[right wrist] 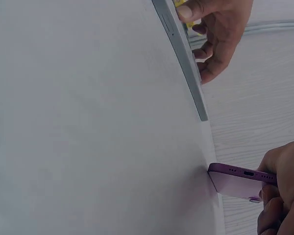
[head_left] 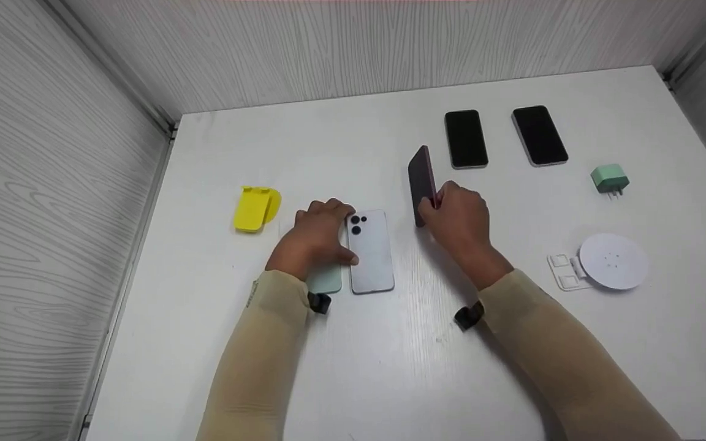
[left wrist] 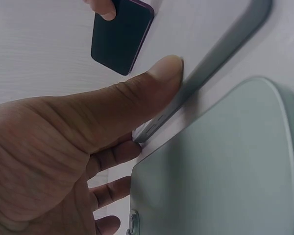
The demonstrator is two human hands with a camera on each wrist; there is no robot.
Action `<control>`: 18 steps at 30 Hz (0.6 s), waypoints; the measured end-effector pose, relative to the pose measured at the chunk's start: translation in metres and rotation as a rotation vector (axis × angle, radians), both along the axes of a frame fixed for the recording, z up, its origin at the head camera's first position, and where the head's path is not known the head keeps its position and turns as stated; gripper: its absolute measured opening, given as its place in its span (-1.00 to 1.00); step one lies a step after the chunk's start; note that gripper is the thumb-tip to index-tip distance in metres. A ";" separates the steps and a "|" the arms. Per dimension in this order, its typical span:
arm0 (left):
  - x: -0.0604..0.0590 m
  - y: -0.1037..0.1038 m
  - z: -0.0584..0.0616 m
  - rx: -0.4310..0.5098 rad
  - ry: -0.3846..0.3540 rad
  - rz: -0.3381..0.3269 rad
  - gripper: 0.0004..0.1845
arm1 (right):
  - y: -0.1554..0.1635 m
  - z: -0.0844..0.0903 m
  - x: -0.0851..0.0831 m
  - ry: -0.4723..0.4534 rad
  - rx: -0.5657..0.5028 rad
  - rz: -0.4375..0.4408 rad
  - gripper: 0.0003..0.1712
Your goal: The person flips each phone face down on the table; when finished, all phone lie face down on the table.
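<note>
While the left hand (head_left: 316,239) lies over a pale green phone (head_left: 325,280) flat on the white table (head_left: 390,367), its thumb (left wrist: 137,98) presses against the long edge of a white phone (head_left: 370,251), and its fingers curl round that phone's top end near the camera lenses. That white phone lies back-up beside the green one, long axis running away from the person, camera end pointing to the far wall. Near it to the right, the right hand (head_left: 460,217) pinches a purple phone (head_left: 421,184) by its lower end; this phone stands tipped up on one long edge, its dark screen facing left and its long axis running from the hand toward the far wall. Two dark phones (head_left: 466,139) lie flat farther back, a yellow stand (head_left: 255,208) rests at the left, and a green charger (head_left: 609,179) and a white round pad (head_left: 613,261) sit at the right.
</note>
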State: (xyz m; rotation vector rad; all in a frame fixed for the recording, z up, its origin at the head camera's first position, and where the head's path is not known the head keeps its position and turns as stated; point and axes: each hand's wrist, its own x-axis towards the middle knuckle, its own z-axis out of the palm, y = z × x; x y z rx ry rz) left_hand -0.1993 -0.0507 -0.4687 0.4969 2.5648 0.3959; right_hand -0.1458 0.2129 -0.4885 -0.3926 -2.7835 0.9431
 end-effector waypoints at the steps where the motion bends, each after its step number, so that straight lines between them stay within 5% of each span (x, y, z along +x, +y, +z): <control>1: 0.000 0.000 0.000 -0.002 0.002 -0.004 0.04 | -0.001 -0.001 0.004 0.010 0.006 0.003 -0.66; 18: 0.001 0.000 0.004 -0.017 -0.014 -0.001 0.05 | -0.015 0.000 0.073 0.126 0.184 0.109 -0.75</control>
